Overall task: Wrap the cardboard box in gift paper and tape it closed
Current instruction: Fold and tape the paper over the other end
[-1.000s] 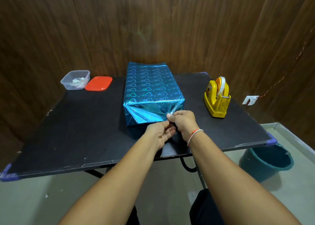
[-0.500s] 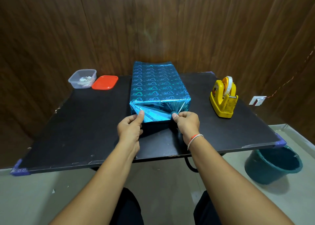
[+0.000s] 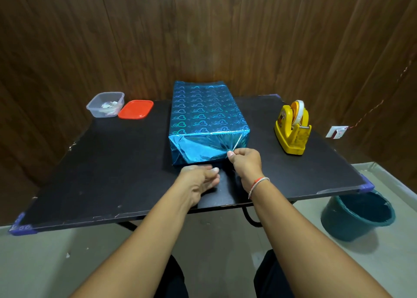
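Note:
The box (image 3: 203, 114) lies lengthwise in the middle of the black table (image 3: 112, 173), covered in shiny blue gift paper with heart prints. Its near end shows folded, creased paper. My right hand (image 3: 244, 164) pinches the paper fold at the lower right of that near end. My left hand (image 3: 198, 179) hovers low over the table just in front of the box, fingers relaxed and pointing right, holding nothing. A yellow tape dispenser (image 3: 292, 128) stands to the right of the box.
A clear plastic tub (image 3: 105, 104) with scraps and its red lid (image 3: 135, 109) sit at the table's far left. A teal bucket (image 3: 357, 216) stands on the floor at the right. Wood-panelled walls close in behind.
My left hand has left the box's lower left corner and moved right and toward me, in front of the box. My right hand keeps its pinch on the fold.

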